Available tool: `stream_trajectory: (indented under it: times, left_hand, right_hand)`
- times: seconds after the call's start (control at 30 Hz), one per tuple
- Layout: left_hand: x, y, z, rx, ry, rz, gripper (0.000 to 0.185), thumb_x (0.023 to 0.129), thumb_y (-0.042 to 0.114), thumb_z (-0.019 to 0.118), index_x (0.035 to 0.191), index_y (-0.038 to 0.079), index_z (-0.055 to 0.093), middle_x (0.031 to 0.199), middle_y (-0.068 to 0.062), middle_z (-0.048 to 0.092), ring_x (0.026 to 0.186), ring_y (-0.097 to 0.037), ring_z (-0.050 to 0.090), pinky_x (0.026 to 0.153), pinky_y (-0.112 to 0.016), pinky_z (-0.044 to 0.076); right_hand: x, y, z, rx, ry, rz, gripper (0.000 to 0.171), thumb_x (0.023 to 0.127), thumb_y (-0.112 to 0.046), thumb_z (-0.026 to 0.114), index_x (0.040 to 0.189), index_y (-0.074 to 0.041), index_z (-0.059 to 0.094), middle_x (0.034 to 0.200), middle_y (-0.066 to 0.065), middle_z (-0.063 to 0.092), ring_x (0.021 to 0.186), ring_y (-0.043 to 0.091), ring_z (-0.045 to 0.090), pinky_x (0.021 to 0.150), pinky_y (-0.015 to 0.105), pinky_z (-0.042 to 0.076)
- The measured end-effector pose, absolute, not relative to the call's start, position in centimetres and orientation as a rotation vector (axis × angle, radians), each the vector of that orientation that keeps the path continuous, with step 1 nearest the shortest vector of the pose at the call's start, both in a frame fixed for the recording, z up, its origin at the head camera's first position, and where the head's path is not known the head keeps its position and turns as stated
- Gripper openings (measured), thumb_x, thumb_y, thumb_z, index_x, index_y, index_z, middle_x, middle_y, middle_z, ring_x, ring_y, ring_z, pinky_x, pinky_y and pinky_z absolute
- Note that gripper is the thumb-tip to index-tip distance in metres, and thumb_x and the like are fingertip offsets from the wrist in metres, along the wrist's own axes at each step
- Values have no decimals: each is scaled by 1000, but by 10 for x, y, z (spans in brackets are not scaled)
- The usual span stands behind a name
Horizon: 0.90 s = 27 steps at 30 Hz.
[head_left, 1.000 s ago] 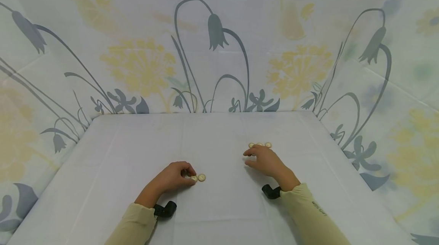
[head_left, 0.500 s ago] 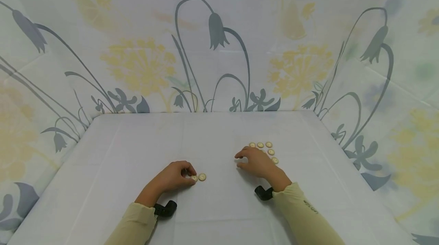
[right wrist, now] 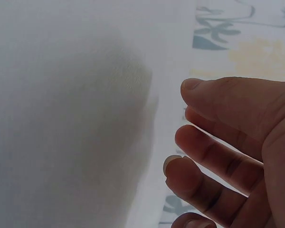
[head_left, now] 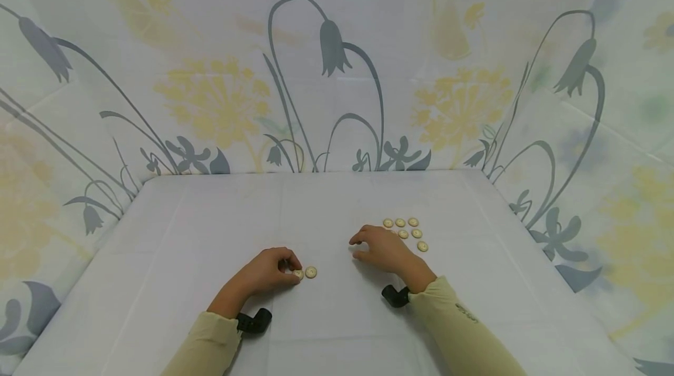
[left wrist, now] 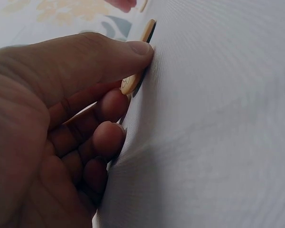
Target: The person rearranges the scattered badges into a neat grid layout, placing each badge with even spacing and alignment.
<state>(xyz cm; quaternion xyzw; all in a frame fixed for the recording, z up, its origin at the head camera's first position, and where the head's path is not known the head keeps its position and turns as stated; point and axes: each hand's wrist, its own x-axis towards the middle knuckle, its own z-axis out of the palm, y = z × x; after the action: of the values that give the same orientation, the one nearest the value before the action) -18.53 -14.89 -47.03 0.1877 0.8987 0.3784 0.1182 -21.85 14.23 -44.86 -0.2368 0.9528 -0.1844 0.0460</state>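
Observation:
My left hand (head_left: 267, 273) pinches a thin, round wooden disc (head_left: 298, 274) at the table surface, thumb on its near edge. Fine dark lines mark the face of that disc (left wrist: 127, 84) in the left wrist view. Just right of it lies a second disc (head_left: 311, 272). My right hand (head_left: 387, 252) hovers over the cloth, holding nothing; thumb and fingers are apart and loosely bent, as the right wrist view shows. Beyond it several matching discs (head_left: 403, 234) lie in loose rows, one partly covered by the hand.
A white cloth (head_left: 326, 329) covers the table. Behind and at both sides rise curtains (head_left: 337, 113) printed with grey bellflowers and yellow blossoms. Each wrist wears a black camera mount (head_left: 395, 296) below a pale sleeve.
The right hand has drawn left and slightly down, away from the rows, uncovering several discs there. The left hand has kept its hold in the same spot.

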Motion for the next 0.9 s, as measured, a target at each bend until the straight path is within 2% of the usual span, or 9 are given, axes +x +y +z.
stream_trajectory:
  times: [0.9]
  left_hand:
    - [-187, -150, -472, 541, 2622, 1109, 14, 81, 24, 79, 91, 21, 69, 85, 6, 61, 74, -13, 51, 65, -25, 43]
  right_hand:
    - [-214, 104, -442, -835, 2825, -527, 25, 88, -25, 69, 111, -18, 72, 109, -2, 66, 100, 18, 63, 86, 37, 50]
